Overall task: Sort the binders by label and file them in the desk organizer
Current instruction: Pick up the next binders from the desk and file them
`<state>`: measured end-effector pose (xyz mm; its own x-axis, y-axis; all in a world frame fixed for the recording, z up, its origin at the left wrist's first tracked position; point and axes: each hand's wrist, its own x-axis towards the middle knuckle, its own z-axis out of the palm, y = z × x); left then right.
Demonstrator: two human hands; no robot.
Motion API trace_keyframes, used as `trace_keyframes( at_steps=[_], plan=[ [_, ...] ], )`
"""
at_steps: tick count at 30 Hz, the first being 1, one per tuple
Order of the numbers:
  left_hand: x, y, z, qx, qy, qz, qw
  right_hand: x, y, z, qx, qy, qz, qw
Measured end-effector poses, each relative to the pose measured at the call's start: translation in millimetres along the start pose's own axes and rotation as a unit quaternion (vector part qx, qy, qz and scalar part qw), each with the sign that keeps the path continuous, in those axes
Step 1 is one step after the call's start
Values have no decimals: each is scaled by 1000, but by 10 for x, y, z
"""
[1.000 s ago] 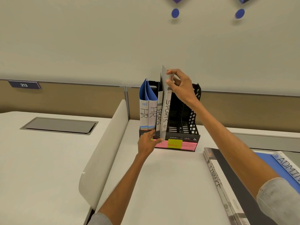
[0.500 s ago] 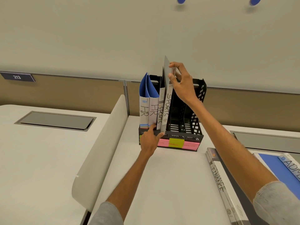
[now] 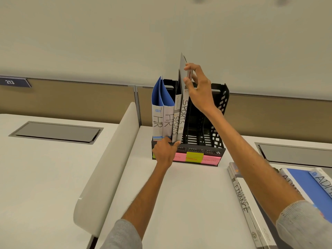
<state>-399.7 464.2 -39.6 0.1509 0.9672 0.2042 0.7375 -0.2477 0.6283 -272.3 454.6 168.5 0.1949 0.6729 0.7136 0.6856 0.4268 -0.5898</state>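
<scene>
sports binder (image 3: 183, 108) top in right hand (image 3: 199, 87)

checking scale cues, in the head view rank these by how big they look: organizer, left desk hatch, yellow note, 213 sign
1. organizer
2. hatch
3. 213 sign and yellow note: about alike, and the frame edge cuts the sign, so not ranked

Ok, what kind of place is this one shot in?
Most likely an open-plan office: white desks split by a divider, a plate reading 213, and a black organizer holding labelled binders.
</scene>
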Motion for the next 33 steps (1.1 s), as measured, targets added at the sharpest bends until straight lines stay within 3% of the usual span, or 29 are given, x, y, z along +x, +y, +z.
trace_keyframes(
  at_steps=[7, 14, 24, 29, 33],
  plan=[
    [-4, 35, 79, -61, 38, -47, 996, -219, 154, 81, -30, -35, 26, 999],
    [-129, -45, 202, -62, 12, -33, 997, -271, 213, 151, -44, -32, 36, 998],
    [-122, -26, 232, -87, 24, -32, 995, -204, 254, 137, -14, 33, 118, 992],
    [-114, -82, 180, -80, -12, -29, 996, -721, 370, 270, 22, -135, 116, 984],
    [-137, -69, 132, -86, -44, -33, 995, -721, 373, 191, 33, -162, 140, 976]
  ],
)
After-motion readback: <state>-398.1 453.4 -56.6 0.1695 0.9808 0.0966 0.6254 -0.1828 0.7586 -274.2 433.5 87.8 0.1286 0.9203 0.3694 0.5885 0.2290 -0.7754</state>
